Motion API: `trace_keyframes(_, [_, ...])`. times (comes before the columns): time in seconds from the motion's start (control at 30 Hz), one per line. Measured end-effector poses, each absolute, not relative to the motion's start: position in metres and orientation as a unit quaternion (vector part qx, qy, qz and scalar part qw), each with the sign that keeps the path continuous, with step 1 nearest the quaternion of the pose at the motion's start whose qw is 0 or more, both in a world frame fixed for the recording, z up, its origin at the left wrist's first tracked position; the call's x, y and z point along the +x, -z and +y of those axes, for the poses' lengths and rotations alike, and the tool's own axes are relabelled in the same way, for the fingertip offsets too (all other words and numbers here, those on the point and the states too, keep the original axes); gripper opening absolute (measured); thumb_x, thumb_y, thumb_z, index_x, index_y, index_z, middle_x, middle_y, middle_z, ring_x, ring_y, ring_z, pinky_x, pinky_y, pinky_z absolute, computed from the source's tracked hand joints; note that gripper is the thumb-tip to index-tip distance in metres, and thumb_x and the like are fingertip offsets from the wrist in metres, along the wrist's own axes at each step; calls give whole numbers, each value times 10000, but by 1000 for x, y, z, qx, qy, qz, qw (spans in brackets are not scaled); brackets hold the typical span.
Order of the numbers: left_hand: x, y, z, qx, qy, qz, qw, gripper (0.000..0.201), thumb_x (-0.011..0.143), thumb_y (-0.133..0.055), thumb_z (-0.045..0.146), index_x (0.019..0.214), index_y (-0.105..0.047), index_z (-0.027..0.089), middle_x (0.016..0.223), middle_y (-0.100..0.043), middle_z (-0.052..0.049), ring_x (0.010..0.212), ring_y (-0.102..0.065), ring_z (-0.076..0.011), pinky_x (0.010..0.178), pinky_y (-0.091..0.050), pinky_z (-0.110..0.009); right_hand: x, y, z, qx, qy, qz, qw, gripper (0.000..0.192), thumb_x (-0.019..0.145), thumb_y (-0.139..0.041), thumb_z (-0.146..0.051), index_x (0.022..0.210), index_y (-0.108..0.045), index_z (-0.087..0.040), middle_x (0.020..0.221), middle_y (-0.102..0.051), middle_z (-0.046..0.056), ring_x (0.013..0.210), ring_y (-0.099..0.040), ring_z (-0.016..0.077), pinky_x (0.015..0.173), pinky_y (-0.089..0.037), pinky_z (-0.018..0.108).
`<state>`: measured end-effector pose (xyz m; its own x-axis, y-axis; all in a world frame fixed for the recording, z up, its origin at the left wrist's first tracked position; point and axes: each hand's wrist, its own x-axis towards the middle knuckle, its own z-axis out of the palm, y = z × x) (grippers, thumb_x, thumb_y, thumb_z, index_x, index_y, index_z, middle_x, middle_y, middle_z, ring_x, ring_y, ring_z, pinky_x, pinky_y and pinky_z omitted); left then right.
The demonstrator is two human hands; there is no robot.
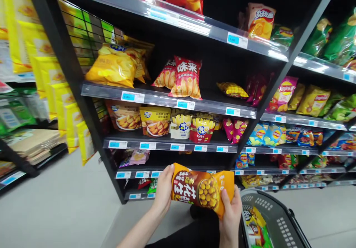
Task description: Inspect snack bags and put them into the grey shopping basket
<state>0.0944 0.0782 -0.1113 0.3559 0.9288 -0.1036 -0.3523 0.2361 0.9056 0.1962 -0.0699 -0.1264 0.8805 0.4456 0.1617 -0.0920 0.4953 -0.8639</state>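
An orange and brown bag of peanut snacks (191,188) is stretched sideways between my two hands, in front of the lower shelves. My left hand (164,188) grips its left end. At the other end my right hand (231,205) holds the bag, with the thumb lying on its front. The printed front, with a picture of round golden nuts, faces me. Just right of my right hand stands a grey shopping basket (274,203) with several colourful snack packets (254,224) inside.
Dark shelves (167,144) with price tags carry chip bags, such as a red and white bag (185,77) and a yellow bag (112,68). Yellow packets (71,124) hang on the left at the shelf end. Pale floor (75,207) lies below.
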Motion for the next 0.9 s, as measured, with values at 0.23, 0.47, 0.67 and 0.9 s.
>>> trace_keyframes(0.23, [110,61,106,703,-464,325,430,335,833,-405,424,602,-446,185,552,-443,34,560,-413,-123,566,-300,-227,201,134,-76,-497,-134,-151,844,412,655,-734,-374,961,-600,-135,877,-686,95,773,-655,236,651,-543,312])
trace_keyframes(0.47, [144,14,74,689,-262,88,671,242,815,-482,438,879,-502,205,717,-554,24,710,-536,-148,662,-391,-232,224,127,-103,-441,13,-14,897,562,737,-657,-413,1240,-467,-249,1035,-662,58,803,-660,190,646,-545,281])
trace_keyframes(0.67, [154,7,17,540,-112,18,834,289,780,-590,430,909,-481,195,758,-592,16,655,-569,-109,621,-424,-195,231,96,-155,-462,44,38,885,624,726,-641,-451,1266,-449,-206,1008,-663,74,791,-658,218,654,-536,319])
trace_keyframes(0.9, [172,21,-37,393,-120,53,910,444,701,-696,347,1067,-467,245,995,-612,-23,781,-625,-151,631,-481,-206,213,30,-224,-661,306,35,684,524,637,-672,-544,976,-560,-162,961,-611,99,949,-564,282,838,-439,428])
